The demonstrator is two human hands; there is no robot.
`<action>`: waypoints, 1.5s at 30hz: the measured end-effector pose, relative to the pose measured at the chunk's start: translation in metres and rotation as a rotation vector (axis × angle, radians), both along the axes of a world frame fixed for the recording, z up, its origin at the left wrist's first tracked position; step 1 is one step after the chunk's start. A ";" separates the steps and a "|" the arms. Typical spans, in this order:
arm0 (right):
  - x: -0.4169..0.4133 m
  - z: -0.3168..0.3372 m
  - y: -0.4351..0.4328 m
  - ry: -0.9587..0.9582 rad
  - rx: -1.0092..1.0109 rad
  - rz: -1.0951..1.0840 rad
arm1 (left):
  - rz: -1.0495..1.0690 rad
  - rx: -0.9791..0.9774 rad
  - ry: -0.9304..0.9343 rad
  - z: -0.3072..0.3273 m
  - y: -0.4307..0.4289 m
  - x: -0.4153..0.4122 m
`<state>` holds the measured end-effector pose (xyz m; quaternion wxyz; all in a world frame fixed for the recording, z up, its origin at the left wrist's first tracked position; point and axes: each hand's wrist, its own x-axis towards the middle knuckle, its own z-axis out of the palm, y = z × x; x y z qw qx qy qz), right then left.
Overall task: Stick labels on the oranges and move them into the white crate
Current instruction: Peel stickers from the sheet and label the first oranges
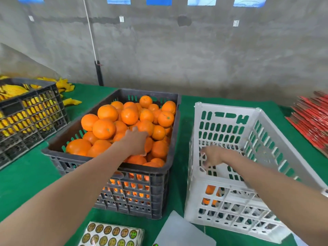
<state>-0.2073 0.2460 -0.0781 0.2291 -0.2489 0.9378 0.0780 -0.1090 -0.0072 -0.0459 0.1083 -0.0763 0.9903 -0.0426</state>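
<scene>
Round labels [110, 235] on a sheet lie at the bottom edge of the frame, just before the black crate [142, 170] heaped with oranges [106, 128]. At centre, the left hand [136, 142] curls its fingers over one orange [148, 144] in the heap. Further right, the right hand [213, 157] hangs inside the white crate [227, 108], fingers loose and apart, holding nothing; a placed orange [210, 191] shows low through its front wall. Lifting straight up, clear of neighbours, should keep the pile from rolling

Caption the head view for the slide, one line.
Left hand reaches into the dark crate of oranges; right hand is inside the white crate.
</scene>
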 end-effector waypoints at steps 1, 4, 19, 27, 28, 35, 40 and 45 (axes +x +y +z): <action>0.005 0.011 0.003 0.128 -0.098 -0.033 | -0.027 -0.058 -0.023 -0.002 0.001 -0.005; 0.036 0.035 0.013 0.401 -0.530 -0.123 | -0.062 -0.128 -0.016 -0.009 0.000 -0.014; 0.187 -0.111 0.059 -0.124 -0.052 -0.254 | -0.002 1.724 0.577 0.022 0.058 0.097; 0.200 -0.137 0.044 -0.136 -0.334 -0.475 | 0.304 1.771 -0.133 -0.076 0.139 0.165; 0.201 -0.139 0.045 -0.117 -0.292 -0.473 | 0.363 1.756 -0.150 -0.088 0.138 0.166; 0.215 -0.141 0.048 0.004 -0.394 -0.347 | 0.540 1.553 -0.240 -0.133 0.126 0.168; 0.209 -0.109 0.047 -0.057 -0.815 -0.317 | 0.156 1.335 -0.171 -0.103 0.125 0.159; 0.197 -0.061 0.051 -0.253 -0.980 -0.283 | -0.157 1.155 -0.263 -0.063 0.125 0.145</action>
